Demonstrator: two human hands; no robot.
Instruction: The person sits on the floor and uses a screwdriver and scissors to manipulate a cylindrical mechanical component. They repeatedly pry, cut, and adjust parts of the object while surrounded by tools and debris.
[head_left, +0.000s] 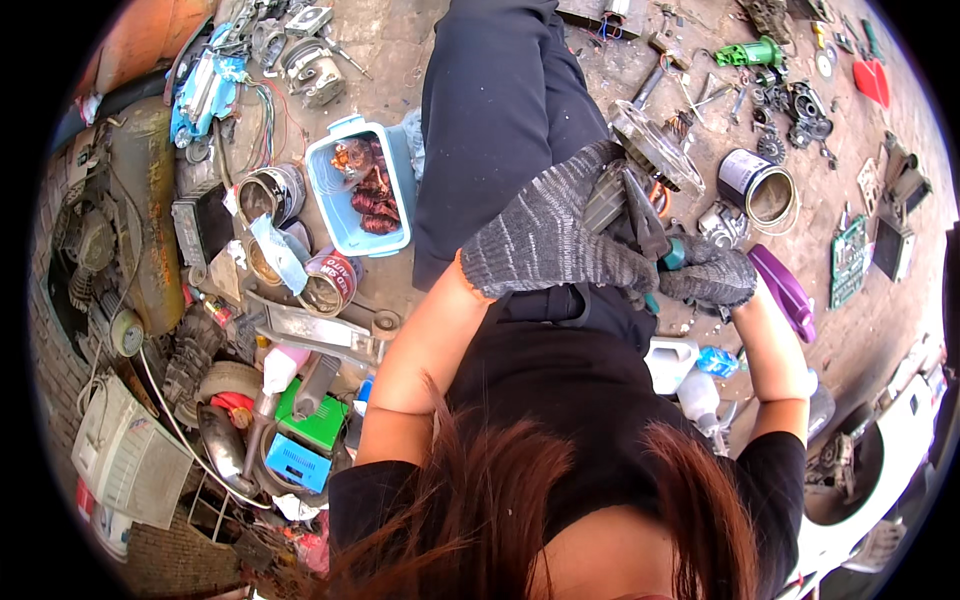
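Observation:
My left hand point(550, 230), in a grey knitted work glove, is closed around a grey metal motor part point(605, 203) over my lap. A round metal flange point(655, 150) is right beside that part, at its far end; whether the two are joined I cannot tell. My right hand point(712, 277), gloved the same way, grips pliers with teal handles point(672, 254). The dark jaws point(645, 217) point away from me and lie against or just over the motor part. Where the jaws meet the part is hard to make out.
A light blue basin point(325, 215) with copper coils stands left of my legs. Paint cans point(332, 280) sit near it, and another open can point(757, 190) is at my right. A hammer point(660, 68), a purple curved piece point(783, 292) and scattered machine parts point(795, 112) lie around.

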